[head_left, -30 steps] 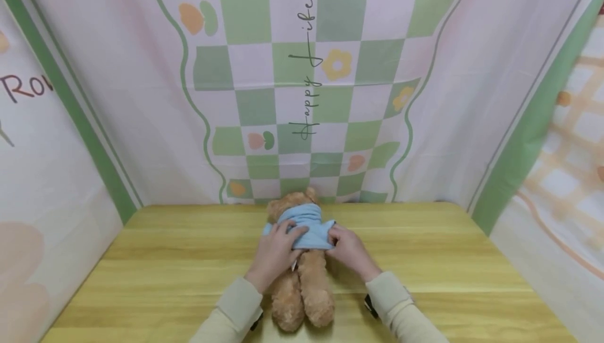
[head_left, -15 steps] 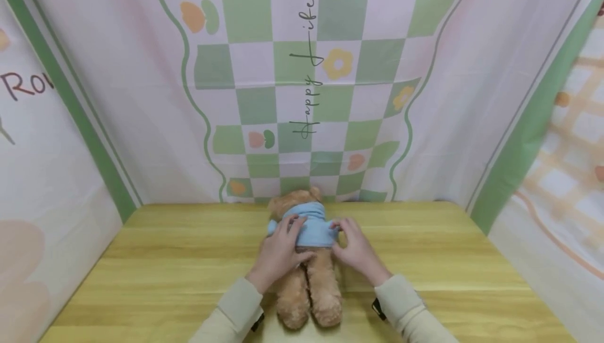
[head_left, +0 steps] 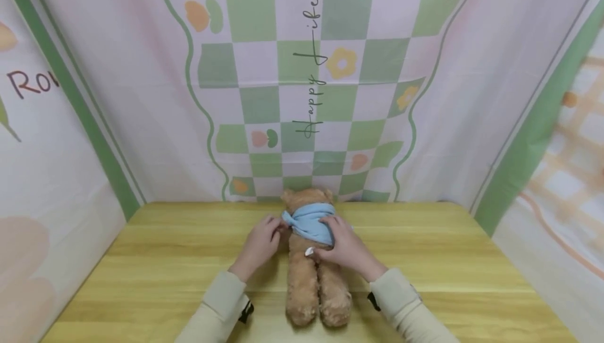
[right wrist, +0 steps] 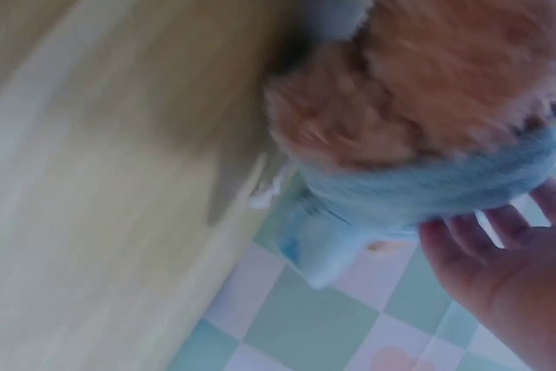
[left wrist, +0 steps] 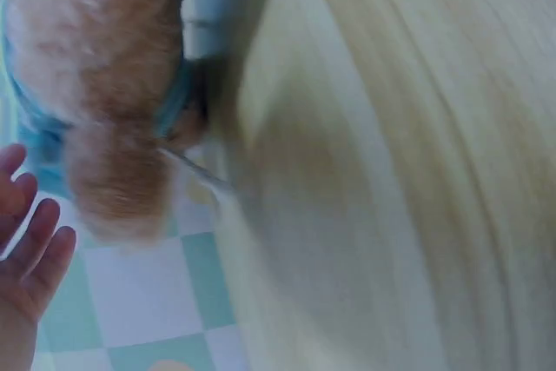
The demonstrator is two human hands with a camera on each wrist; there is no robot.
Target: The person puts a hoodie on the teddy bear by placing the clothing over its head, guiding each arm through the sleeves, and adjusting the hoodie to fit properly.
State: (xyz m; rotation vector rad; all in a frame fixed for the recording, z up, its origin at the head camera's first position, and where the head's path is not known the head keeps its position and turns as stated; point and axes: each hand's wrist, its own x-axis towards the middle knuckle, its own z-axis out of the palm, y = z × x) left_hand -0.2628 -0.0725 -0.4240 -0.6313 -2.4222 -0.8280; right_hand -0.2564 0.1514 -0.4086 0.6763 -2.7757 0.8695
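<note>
A brown teddy bear (head_left: 303, 290) in a light blue shirt (head_left: 309, 225) lies with its legs toward me. In the head view my left hand (head_left: 259, 243) is at the bear's left side, its fingertips pinching the shirt's sleeve end; the pinch itself is partly hidden. My right hand (head_left: 348, 246) rests on the shirt's right side, fingers bent over the cloth and thumb spread low beside a small white tag (head_left: 309, 252). In the right wrist view the right fingers (right wrist: 469, 236) touch the shirt's hem. The left wrist view shows several left fingers (left wrist: 39, 232) loosely spread near the bear.
The bear lies on a wooden table (head_left: 189, 259), its head near the back edge. A checked cloth wall (head_left: 302, 70) hangs behind, with white and green cloth walls (head_left: 519, 175) at the sides.
My left hand has moved from the shirt's back to its left sleeve. My right hand has left the right sleeve and come onto the shirt. The bear has shifted right; its shirt hem now slants.
</note>
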